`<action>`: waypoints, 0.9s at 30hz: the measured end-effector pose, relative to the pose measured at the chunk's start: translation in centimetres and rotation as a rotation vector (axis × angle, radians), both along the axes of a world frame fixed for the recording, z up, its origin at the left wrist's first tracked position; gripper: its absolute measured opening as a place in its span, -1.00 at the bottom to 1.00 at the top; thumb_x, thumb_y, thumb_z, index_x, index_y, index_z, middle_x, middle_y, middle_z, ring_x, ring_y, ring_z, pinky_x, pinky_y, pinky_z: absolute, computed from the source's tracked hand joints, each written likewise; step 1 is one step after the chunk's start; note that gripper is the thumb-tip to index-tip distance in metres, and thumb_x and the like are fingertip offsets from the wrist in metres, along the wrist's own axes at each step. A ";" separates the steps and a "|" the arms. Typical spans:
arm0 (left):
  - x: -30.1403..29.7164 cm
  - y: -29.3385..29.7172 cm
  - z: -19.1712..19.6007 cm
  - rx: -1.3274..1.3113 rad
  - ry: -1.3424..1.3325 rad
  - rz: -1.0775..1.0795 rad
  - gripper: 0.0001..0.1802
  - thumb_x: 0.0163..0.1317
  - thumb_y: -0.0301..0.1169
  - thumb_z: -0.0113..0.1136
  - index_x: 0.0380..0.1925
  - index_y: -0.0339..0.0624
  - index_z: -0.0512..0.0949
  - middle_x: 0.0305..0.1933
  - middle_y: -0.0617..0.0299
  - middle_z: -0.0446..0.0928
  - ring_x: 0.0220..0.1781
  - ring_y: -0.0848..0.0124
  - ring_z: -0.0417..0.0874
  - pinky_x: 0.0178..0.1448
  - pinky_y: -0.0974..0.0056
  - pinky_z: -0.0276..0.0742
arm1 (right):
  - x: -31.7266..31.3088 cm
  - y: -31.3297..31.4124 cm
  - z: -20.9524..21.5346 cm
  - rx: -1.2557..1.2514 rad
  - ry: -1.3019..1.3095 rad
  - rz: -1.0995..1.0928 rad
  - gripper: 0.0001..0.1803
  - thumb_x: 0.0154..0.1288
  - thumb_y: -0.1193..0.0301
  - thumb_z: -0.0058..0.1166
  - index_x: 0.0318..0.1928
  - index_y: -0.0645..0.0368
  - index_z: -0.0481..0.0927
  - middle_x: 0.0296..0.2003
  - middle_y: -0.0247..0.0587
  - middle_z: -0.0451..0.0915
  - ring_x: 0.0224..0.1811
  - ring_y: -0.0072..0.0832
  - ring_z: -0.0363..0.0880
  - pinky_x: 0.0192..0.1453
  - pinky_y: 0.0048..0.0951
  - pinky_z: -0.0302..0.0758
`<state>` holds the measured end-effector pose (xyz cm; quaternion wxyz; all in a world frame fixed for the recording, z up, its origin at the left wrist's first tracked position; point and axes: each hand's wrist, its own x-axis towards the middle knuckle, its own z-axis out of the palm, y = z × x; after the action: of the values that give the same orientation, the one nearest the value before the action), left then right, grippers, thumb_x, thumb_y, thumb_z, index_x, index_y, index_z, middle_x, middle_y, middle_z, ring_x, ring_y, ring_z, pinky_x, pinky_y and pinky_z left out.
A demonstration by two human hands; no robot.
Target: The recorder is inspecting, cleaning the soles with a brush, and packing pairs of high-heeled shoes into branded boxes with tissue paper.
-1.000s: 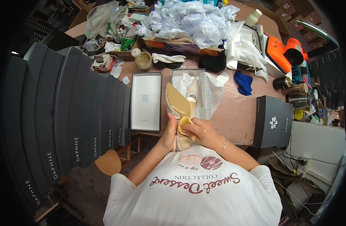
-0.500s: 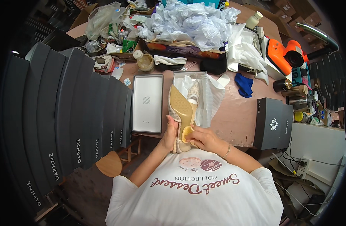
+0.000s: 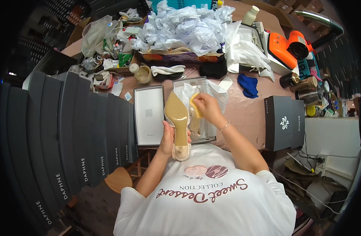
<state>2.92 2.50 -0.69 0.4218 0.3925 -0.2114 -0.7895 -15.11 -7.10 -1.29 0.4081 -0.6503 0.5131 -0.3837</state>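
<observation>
Boxes come first: a long row of dark lidded shoe boxes [image 3: 70,129] stands on edge well to the left of the open box [image 3: 206,135] in front of me, and another dark closed box [image 3: 284,122] lies to its right. Just left of the open box rests its upturned lid [image 3: 148,116], grey inside. The open box holds crumpled white tissue paper [image 3: 212,92] and a second beige shoe [image 3: 195,125], partly hidden. Above its left edge I hold the shoe [image 3: 177,122] sole up, toe pointing away: tan, smooth sole, pointed toe, pale upper showing at the heel end. My left hand [image 3: 168,139] is wrapped around its heel part. My right hand [image 3: 204,106] is over the tissue, fingers pinched shut on a small yellow pad [image 3: 195,105], just right of the sole
</observation>
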 end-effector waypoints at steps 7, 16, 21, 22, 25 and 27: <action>6.7 -3.1 0.7 -0.625 -1.702 -0.220 -0.55 0.16 -0.20 0.15 -0.11 -0.40 0.50 -0.19 -0.14 0.52 -0.10 -0.05 0.53 -0.02 0.04 0.44 | -7.3 1.6 -2.8 0.992 -1.349 -0.062 -0.81 0.36 0.31 -0.10 -0.16 0.16 0.43 -0.55 -0.47 0.28 -0.65 -0.71 0.12 -0.59 -0.66 0.09; -7.9 -5.5 -3.1 -0.824 -1.549 -1.290 -0.47 0.03 -0.03 0.28 -0.29 -0.35 0.56 -0.24 -0.14 0.53 -0.11 0.00 0.57 -0.12 0.08 0.54 | -7.7 3.8 -3.4 0.924 -1.626 -0.064 -0.78 0.36 0.31 -0.11 -0.14 0.20 0.38 -0.48 -0.42 0.29 -0.63 -0.69 0.12 -0.60 -0.66 0.08; -5.7 -7.0 -3.5 -0.618 -1.580 -1.116 -0.37 0.00 -0.01 0.31 -0.10 -0.29 0.43 -0.14 -0.13 0.52 -0.12 -0.01 0.60 -0.11 0.08 0.55 | -8.9 5.0 -3.8 0.898 -1.547 -0.105 -0.78 0.39 0.29 -0.16 -0.14 0.18 0.41 -0.51 -0.43 0.32 -0.65 -0.68 0.15 -0.61 -0.63 0.10; -5.4 -7.0 -3.7 -0.584 -1.570 -1.007 -0.35 0.00 -0.01 0.31 -0.07 -0.27 0.40 -0.14 -0.13 0.52 -0.12 -0.01 0.61 -0.11 0.08 0.55 | -9.0 5.2 -4.4 0.911 -1.551 -0.112 -0.77 0.41 0.28 -0.19 -0.13 0.17 0.41 -0.52 -0.42 0.34 -0.66 -0.67 0.16 -0.62 -0.62 0.10; -6.1 -6.7 -6.1 -0.426 -1.648 -0.938 -0.39 0.00 -0.09 0.29 -0.07 -0.29 0.36 -0.20 -0.16 0.55 -0.14 0.01 0.62 -0.07 0.06 0.53 | -8.4 5.4 -4.6 0.960 -1.448 -0.148 -0.81 0.42 0.30 -0.20 -0.16 0.12 0.42 -0.54 -0.43 0.33 -0.67 -0.69 0.15 -0.64 -0.63 0.09; -6.1 -7.2 -5.8 -0.396 -1.614 -0.976 -0.38 -0.01 -0.15 0.28 -0.03 -0.32 0.33 -0.21 -0.17 0.56 -0.13 0.01 0.62 -0.06 0.07 0.53 | -7.5 5.2 -4.3 0.974 -1.373 -0.111 -0.82 0.43 0.29 -0.20 -0.17 0.09 0.42 -0.56 -0.44 0.32 -0.68 -0.69 0.15 -0.65 -0.64 0.10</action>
<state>-3.23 -4.72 -6.45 -0.1668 0.6078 -0.7072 -0.3204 -22.60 -1.88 -5.62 0.8449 0.0020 0.2904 -0.4493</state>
